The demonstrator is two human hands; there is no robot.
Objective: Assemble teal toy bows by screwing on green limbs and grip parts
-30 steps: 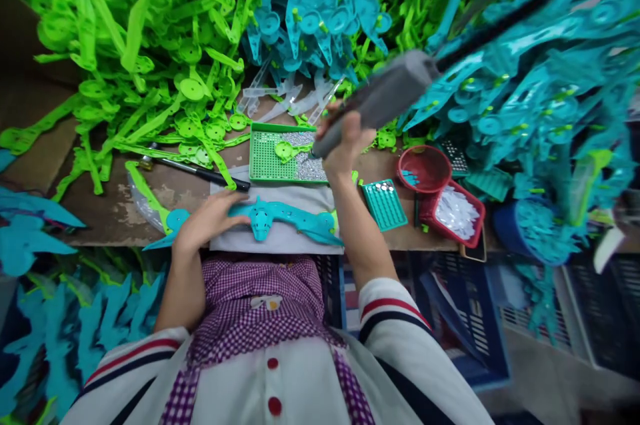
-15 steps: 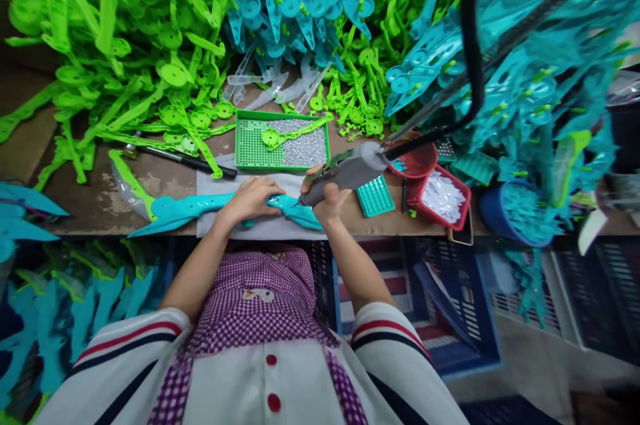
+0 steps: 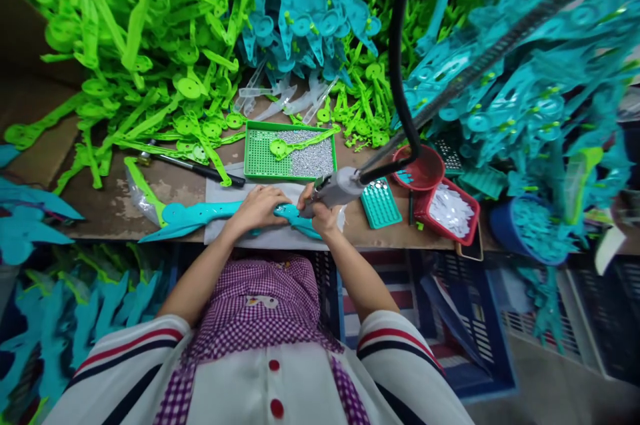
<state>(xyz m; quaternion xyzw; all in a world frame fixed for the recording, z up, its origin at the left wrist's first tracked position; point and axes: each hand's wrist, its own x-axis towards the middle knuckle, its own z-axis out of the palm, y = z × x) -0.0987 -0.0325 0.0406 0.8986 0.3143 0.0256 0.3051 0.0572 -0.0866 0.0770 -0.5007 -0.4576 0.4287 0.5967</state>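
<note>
Lying lengthwise along the front edge of the brown wooden counter (image 3: 113,217), the long turquoise plastic piece (image 3: 200,213) is running left to right below both hands. Its left end is extending beyond the grey cloth (image 3: 216,231); its right part is sitting on the cloth. The left hand (image 3: 257,211) is pressing down just right of the piece's middle, fingers bent over it. The right hand (image 3: 325,217), nearer the right end, is wrapping its fingers around the grey corded power driver (image 3: 340,189), which is slanting down leftward toward the piece; whether its tip is touching cannot be told.

Behind the hands, the shallow green plastic tray (image 3: 246,153) of small metal parts is limiting space toward the far edge. The small teal ribbed tray (image 3: 383,205) is sitting right of the driver, while the front edge is running close beneath the wrists.
</note>
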